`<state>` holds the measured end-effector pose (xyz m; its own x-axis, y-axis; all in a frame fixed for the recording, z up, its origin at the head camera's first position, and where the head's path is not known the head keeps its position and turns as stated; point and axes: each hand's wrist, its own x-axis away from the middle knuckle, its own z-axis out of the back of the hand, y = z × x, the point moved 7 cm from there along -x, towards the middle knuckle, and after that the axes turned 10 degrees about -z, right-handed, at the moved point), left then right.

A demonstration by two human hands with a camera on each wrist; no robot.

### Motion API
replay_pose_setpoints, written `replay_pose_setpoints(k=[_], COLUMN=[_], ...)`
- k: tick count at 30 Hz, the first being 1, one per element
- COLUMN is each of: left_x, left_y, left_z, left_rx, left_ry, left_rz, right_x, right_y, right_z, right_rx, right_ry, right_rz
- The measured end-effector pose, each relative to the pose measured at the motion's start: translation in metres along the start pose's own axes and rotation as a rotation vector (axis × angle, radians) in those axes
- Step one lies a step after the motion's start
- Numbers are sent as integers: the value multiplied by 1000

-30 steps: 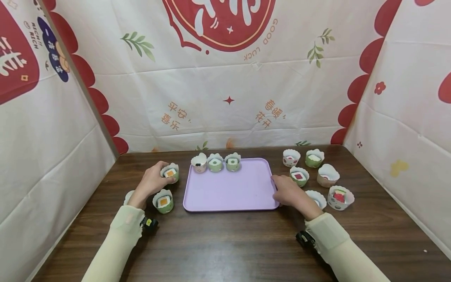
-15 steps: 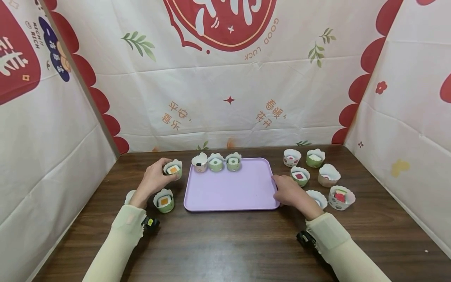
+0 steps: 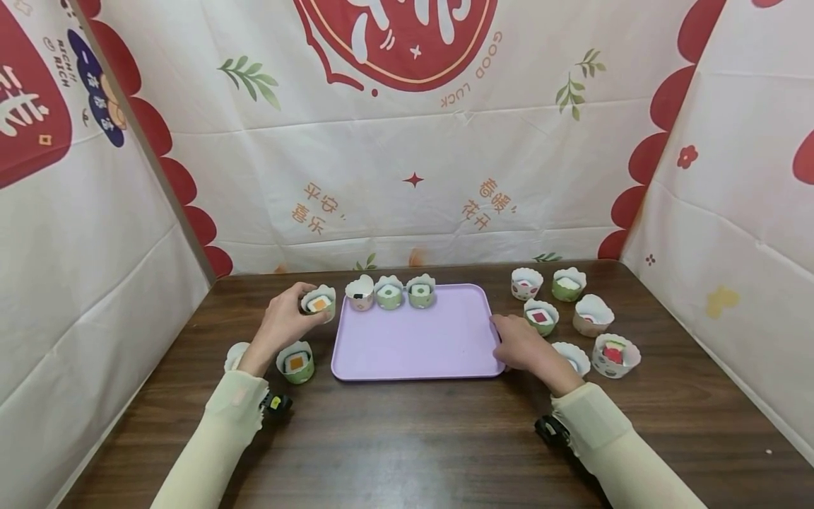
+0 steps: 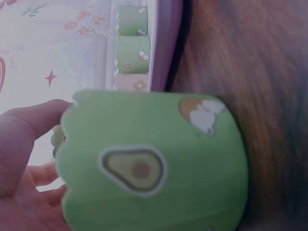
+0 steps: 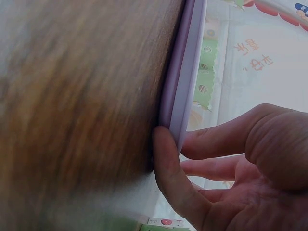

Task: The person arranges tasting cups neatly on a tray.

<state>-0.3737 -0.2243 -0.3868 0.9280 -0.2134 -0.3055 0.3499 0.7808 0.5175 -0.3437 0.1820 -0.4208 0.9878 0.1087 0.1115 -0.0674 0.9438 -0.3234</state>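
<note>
My left hand (image 3: 285,322) holds a green paper cake cup (image 3: 318,304) between thumb and fingers, just left of the tray. Inside that cup lies a white square piece with an orange middle. A similar green cup (image 3: 296,363) stands nearer, beside my wrist; its avocado-printed side (image 4: 144,163) fills much of the left wrist view and mostly hides the held cup. My right hand (image 3: 524,346) pinches the right rim of a lilac tray (image 3: 416,350), thumb and finger on either side of it in the right wrist view. Along the tray's back left are cups, a pinkish one (image 3: 360,295) and two green.
Several more paper cups stand right of the tray, among them one with a red watermelon-like piece (image 3: 615,357) and a green one (image 3: 540,318) beside my right hand. Behind my left wrist a pale cup (image 3: 235,355) is partly hidden. A printed cloth (image 3: 407,233) borders the wooden table.
My left hand has carried the green cup a little to the right and back, closer to the tray. My right hand has stayed on the tray's rim.
</note>
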Motion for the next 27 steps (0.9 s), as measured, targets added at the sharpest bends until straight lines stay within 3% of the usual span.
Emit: replay_pose_setpoints(k=[8, 14, 27], left_x=[0, -1, -14], left_y=[13, 22, 42], left_z=[-2, -9, -23], left_rx=[1, 6, 1], left_ry=[24, 9, 14], left_rz=[-27, -44, -87], right_x=[-1, -1, 0], right_y=[1, 2, 0], right_z=[0, -1, 0], right_rx=[11, 6, 11], right_ry=[-5, -15, -10], right_rz=[-5, -11, -12])
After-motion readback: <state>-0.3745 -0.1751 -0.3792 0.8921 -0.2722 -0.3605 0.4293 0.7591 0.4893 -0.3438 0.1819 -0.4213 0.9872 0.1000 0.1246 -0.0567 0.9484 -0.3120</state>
